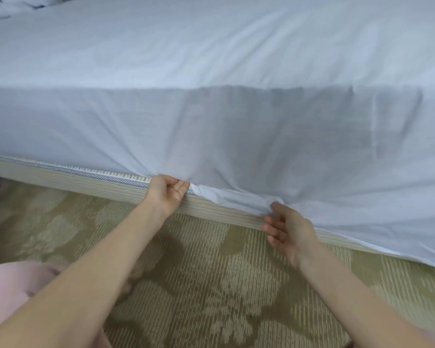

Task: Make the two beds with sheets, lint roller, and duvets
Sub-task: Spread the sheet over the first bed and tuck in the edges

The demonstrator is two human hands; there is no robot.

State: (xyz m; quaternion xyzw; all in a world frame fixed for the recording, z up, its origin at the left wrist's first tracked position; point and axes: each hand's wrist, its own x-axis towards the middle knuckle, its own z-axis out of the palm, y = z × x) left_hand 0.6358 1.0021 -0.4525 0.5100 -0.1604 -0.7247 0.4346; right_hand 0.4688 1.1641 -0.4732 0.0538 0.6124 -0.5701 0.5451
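A white sheet (211, 59) covers the top of the bed and hangs down its near side, stretched in shallow creases that run towards the two hands at the lower edge. The left hand (167, 190) is turned palm up at the seam where the mattress meets the striped bed base (86, 183). Its fingers (180, 187) are curled, with the tips right at the hem of the sheet and the thumb up against the cloth; whether they actually grip the fabric or only push at it cannot be told. To the left of that hand the sheet's hem lies along the seam and the blue corded edge of the mattress (86, 173) shows. To the right of it the sheet hangs loose over the base in a bunched fold (236, 194). The right hand (286, 229), blurred, sits just below and beside that fold, fingers loosely spread and released; only its uppermost fingertip touches the bunched cloth, and nothing is pinched. Farther right the sheet drapes lower, covering the base and nearly reaching the patterned green carpet (211, 285). A pink garment (10, 292) shows at the lower left, near the left forearm.
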